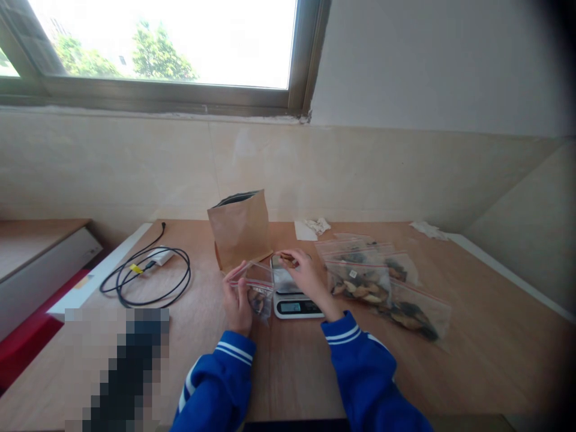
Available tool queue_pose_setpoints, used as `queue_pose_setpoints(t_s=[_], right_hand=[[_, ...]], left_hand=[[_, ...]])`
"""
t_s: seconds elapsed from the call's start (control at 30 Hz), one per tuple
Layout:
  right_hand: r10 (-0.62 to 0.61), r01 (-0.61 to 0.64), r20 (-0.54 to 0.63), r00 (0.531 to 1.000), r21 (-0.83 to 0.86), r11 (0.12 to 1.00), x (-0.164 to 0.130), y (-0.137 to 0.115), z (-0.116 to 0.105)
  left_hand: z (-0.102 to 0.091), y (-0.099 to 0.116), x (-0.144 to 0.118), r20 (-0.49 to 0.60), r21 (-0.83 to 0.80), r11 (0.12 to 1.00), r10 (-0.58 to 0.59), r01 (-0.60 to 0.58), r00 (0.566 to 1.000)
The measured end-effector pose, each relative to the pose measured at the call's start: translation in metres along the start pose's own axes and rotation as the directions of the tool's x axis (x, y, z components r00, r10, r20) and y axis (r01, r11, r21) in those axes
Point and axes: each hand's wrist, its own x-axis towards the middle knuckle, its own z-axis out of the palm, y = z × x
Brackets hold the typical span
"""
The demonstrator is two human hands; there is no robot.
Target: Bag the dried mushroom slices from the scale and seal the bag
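Note:
My left hand [237,303] is closed on a clear zip bag [258,291] with a red-striped seal and a few dark brown pieces at its bottom. Just right of that bag, my right hand [306,277] pinches a brown dried piece [288,258] above the scale's plate. Beneath it sits a white kitchen scale [297,311] with a lit display, partly covered by the hand and wrist. Behind the bag stands an upright brown paper pouch [238,231], its top gaping.
Several filled zip bags [360,288] of dried brown pieces overlap on the right. A coiled black cable [119,285] with a white adapter [161,257] lies left. Crumpled tissue [317,226] rests near the wall. A pixelated dark object [130,372] is at front left.

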Motion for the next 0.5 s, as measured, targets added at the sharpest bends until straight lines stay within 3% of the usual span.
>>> queue_pose_setpoints(t_s=[0.13, 0.23, 0.5], right_hand=[[-0.004, -0.021, 0.130, 0.992, 0.190, 0.981, 0.000, -0.046, -0.003], [-0.013, -0.028, 0.265, 0.964, 0.151, 0.988, -0.005, -0.066, -0.003], [0.040, -0.059, 0.311, 0.949, 0.050, 0.997, -0.007, -0.065, 0.001]], left_hand=[[0.000, -0.001, 0.000, 0.008, 0.012, 1.000, 0.010, -0.011, 1.000], [-0.001, -0.002, 0.000, 0.013, 0.027, 0.999, 0.017, -0.017, 1.000], [-0.001, -0.002, 0.000, 0.013, 0.055, 0.998, 0.007, -0.007, 1.000]])
